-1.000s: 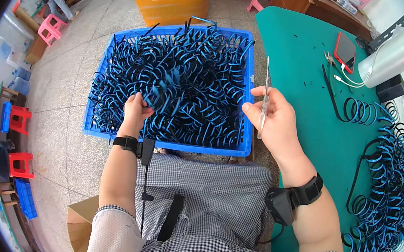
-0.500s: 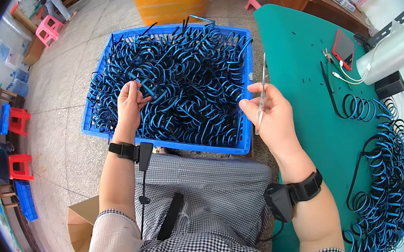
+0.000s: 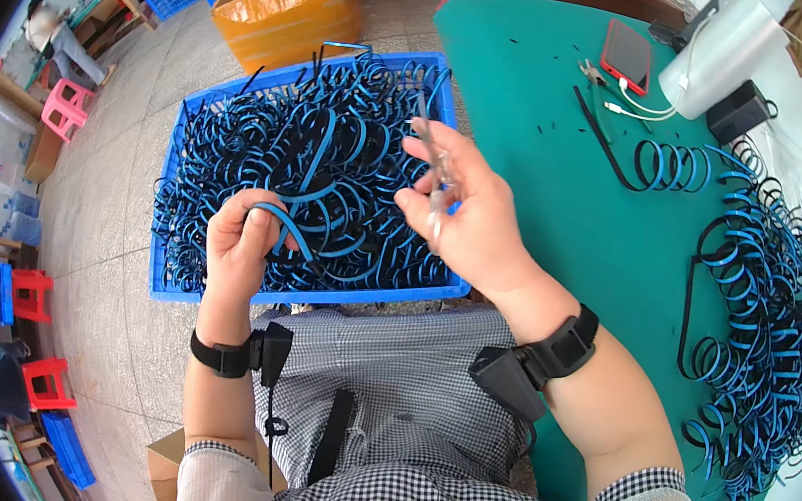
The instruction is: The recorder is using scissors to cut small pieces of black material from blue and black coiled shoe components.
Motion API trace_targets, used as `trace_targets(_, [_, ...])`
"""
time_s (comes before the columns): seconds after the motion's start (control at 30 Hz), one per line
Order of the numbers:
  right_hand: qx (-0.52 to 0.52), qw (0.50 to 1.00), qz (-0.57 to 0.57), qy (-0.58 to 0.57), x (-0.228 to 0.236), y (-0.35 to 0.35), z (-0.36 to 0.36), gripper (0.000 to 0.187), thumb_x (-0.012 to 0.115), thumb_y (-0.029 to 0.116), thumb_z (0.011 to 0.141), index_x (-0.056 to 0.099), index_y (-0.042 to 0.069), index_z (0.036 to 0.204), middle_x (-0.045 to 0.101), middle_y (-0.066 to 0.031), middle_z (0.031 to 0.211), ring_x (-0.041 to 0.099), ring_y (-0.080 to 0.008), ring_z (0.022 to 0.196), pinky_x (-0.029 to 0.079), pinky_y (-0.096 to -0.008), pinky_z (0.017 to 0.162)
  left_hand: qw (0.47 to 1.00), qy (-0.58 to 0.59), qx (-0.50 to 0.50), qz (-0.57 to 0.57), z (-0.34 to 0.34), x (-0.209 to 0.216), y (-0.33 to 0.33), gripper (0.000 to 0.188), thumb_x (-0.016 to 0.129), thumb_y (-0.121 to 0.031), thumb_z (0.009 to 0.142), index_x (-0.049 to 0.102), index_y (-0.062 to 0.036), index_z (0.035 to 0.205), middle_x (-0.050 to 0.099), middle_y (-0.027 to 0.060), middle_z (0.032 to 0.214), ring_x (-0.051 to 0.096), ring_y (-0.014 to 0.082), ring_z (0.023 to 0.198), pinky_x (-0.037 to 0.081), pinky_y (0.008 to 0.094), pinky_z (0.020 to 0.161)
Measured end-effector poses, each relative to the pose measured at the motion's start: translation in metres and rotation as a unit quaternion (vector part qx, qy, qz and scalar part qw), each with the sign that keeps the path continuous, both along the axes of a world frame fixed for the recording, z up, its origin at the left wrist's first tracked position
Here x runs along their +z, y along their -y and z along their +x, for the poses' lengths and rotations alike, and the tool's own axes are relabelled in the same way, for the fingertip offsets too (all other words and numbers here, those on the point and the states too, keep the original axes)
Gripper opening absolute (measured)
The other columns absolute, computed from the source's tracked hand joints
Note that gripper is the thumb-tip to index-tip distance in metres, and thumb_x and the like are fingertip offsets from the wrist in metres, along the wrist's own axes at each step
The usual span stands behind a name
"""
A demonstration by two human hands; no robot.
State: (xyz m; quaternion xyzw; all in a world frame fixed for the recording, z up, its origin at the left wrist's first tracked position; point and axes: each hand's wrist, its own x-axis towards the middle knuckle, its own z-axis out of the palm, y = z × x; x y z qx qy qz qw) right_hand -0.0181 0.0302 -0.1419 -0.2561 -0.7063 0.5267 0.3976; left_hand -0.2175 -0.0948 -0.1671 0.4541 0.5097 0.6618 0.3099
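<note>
My left hand (image 3: 240,241) is closed on a blue-and-black coiled strip (image 3: 286,222), whose curled lengths hang over the basket's contents. My right hand (image 3: 473,217) holds a slim, pointed silver tool (image 3: 441,167) over the basket's right side. Motion blur hides the tool's exact kind; its tip points away from me. Between the thumb and fingers its lower part is partly covered. Beneath both hands, a blue plastic basket (image 3: 345,300) is heaped with similar blue-and-black coils (image 3: 218,153).
To the right stands a green-topped table (image 3: 541,248), with a pile of coils (image 3: 771,336), pliers (image 3: 593,72), a red-edged phone (image 3: 627,58) and a white cable (image 3: 643,113). An orange-brown carton (image 3: 289,21) sits behind the basket. Someone (image 3: 57,38) is far left, near a pink stool (image 3: 66,107).
My view has shifted, and the basket appears turned. My left hand now shows a strip drawn up toward me. My right hand has come closer to the left, the tool tilting leftward.
</note>
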Motion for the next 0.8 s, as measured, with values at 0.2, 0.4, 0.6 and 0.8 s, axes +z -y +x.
trace_targets(0.2, [0.037, 0.973, 0.227, 0.009, 0.009, 0.004, -0.001, 0.075, 0.06, -0.007, 0.059, 0.041, 0.019, 0.127, 0.06, -0.0061, 0.086, 0.056, -0.0213, 0.077, 0.048, -0.0303, 0.067, 0.996, 0.003, -0.083, -0.027, 0.024, 0.022, 0.002, 0.031, 0.052, -0.029, 0.087, 0.055, 0.0022, 0.085, 0.041, -0.0027, 0.055, 0.036, 0.0036, 0.046, 0.041, 0.0215, 0.046])
trace_targets(0.4, [0.044, 0.98, 0.173, 0.083, 0.015, 0.006, 0.003, 0.034, 0.06, 0.004, 0.067, 0.057, 0.012, 0.099, 0.062, -0.0087, 0.085, 0.06, -0.0268, 0.078, 0.048, -0.0349, 0.068, 0.989, 0.011, -0.138, -0.048, 0.024, 0.033, 0.006, 0.032, 0.053, -0.029, 0.086, 0.055, 0.0029, 0.083, 0.04, -0.0036, 0.054, 0.033, 0.0026, 0.044, 0.042, 0.021, 0.047])
trace_targets(0.6, [-0.038, 0.989, 0.103, 0.102, 0.007, 0.0, 0.004, 0.025, 0.061, 0.008, 0.07, 0.057, 0.011, 0.094, 0.063, -0.0099, 0.077, 0.062, -0.0273, 0.071, 0.048, -0.0349, 0.061, 0.994, 0.023, -0.104, -0.024, 0.026, 0.042, 0.014, 0.025, 0.05, -0.02, 0.088, 0.055, 0.0035, 0.095, 0.039, -0.0031, 0.051, 0.033, 0.0035, 0.043, 0.049, 0.0265, 0.049])
trace_targets(0.8, [-0.094, 0.988, 0.046, 0.113, -0.008, -0.011, 0.003, 0.023, 0.061, 0.011, 0.072, 0.058, 0.012, 0.094, 0.062, -0.0107, 0.073, 0.061, -0.0271, 0.065, 0.048, -0.0352, 0.058, 0.983, 0.176, 0.047, -0.006, 0.006, 0.051, 0.018, 0.024, 0.043, -0.023, 0.092, 0.053, -0.0018, 0.089, 0.029, -0.0059, 0.05, 0.029, 0.005, 0.044, 0.043, 0.0231, 0.046])
